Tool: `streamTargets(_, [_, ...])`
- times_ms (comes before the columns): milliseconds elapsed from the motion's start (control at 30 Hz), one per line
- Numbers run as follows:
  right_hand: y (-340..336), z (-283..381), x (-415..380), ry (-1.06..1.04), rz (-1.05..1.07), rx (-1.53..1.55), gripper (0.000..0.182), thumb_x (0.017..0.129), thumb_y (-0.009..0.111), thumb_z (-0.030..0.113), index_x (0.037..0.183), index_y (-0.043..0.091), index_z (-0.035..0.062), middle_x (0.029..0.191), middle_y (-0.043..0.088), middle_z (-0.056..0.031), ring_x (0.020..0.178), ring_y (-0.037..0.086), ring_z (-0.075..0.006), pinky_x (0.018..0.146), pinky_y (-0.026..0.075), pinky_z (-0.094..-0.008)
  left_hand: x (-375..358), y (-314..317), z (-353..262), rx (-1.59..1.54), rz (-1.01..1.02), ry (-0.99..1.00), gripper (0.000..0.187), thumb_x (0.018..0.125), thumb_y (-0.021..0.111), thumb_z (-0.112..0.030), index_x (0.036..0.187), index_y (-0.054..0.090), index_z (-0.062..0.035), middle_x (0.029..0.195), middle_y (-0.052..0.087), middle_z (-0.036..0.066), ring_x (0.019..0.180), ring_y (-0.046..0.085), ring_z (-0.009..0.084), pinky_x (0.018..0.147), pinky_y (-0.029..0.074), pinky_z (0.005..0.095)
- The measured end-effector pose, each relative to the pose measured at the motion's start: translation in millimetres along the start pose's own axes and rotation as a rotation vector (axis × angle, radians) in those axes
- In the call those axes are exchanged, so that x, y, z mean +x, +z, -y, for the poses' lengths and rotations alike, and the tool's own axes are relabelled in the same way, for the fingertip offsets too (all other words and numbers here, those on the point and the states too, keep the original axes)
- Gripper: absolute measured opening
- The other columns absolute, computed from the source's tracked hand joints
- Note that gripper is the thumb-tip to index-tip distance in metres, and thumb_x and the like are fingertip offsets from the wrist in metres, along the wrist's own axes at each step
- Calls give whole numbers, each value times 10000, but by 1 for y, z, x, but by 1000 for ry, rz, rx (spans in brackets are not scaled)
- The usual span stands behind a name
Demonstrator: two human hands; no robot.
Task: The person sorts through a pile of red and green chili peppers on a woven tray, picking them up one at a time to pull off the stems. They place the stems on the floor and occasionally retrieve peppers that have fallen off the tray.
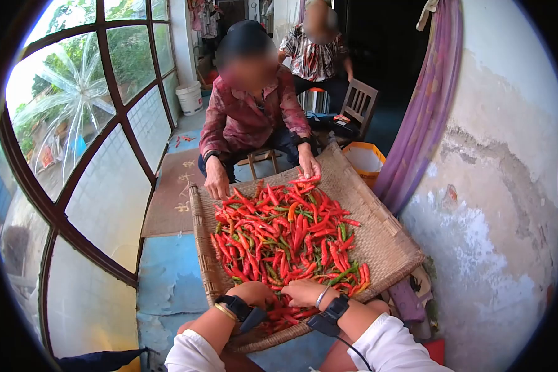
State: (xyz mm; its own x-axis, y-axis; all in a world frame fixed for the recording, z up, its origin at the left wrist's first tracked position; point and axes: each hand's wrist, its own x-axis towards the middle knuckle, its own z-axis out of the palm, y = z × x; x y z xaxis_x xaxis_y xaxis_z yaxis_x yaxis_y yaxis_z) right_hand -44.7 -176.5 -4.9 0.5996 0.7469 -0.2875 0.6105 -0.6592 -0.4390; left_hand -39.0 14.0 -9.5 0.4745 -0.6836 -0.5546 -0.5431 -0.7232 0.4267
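Note:
Red chili peppers (301, 232), with some green and orange ones among them, are heaped on a woven bamboo tray (378, 232). At the tray's near edge, my left hand (255, 293) is closed, its fingers curled down among the peppers. Close beside it, my right hand (305, 292) is closed too, fingertips bent together toward the left hand. What either hand holds is hidden by the fingers. A few peppers lie below and between my wrists.
Across the tray sits a person (251, 118) with both hands at the peppers. Another person (316, 59) sits behind, near a wooden chair (358, 105). A yellow-rimmed box (364, 160) stands beyond the tray's right side. Windows run along the left, a peeling wall (496, 204) along the right.

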Motion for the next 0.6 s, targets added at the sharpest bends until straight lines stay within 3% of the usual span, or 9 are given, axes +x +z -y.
streamTargets(167, [3, -4, 10, 116, 140, -167, 228, 689, 564, 117, 888, 617, 18, 903, 609, -176, 882, 581, -318, 742, 471, -400, 6, 11, 10, 11, -5, -36, 281, 586, 616, -178, 862, 628, -126, 803, 614, 84, 768, 587, 267, 649, 452, 378])
streamTargets(367, [5, -2, 15, 206, 248, -247, 260, 676, 593, 176, 915, 608, 75, 896, 615, -146, 877, 580, -301, 734, 462, -400, 4, 12, 14, 56, -56, -49, 236, 579, 608, -177, 806, 634, -121, 786, 610, 99, 769, 583, 292, 646, 457, 390])
streamTargets(500, [10, -10, 20, 54, 253, -47, 282, 595, 640, 136, 875, 634, 96, 874, 620, -131, 872, 583, -298, 710, 470, -403, -1, 9, 4, 78, -72, -190, 217, 599, 597, -187, 789, 646, -96, 811, 619, 125, 783, 596, 312, 661, 476, 404])
streamTargets(600, [20, -26, 27, 3, 249, -102, 216, 632, 594, 141, 838, 627, 85, 818, 609, -154, 793, 585, -312, 665, 459, -403, 4, 13, 11, 12, -196, -192, 209, 635, 574, -195, 796, 646, -84, 813, 622, 124, 781, 596, 317, 664, 477, 397])
